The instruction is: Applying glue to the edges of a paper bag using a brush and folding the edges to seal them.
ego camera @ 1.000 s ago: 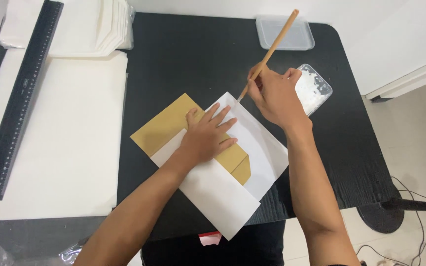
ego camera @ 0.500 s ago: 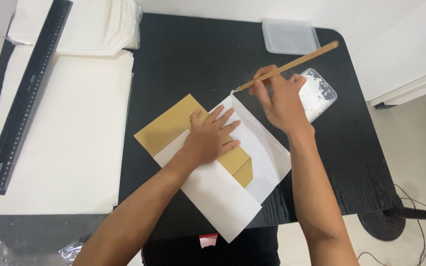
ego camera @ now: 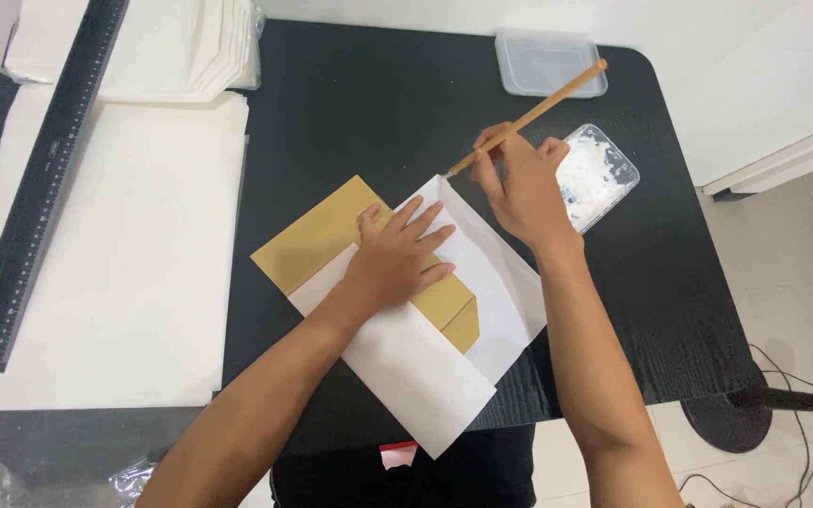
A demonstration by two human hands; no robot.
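Near the table's (ego camera: 350,113) middle, the left hand (ego camera: 397,259) presses flat on the partly wrapped brown card (ego camera: 322,235) while the right hand (ego camera: 519,183) pinches a brush (ego camera: 538,108) at the white sheet's (ego camera: 491,273) unfolded corner.

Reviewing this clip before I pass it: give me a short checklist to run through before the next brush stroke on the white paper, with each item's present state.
1. Left hand flat on the brown template, pinning it: ok.
2. Right hand gripping the brush: ok.
3. Brush tip at the top corner of the white paper: ok.
4. Glue on the bristles: cannot tell, the tip is too small to see.
5. Glue tray beside the right hand, with white paste in it: ok.
6. Paper fully on the black table: not ok, its lower corner hangs over the near edge.
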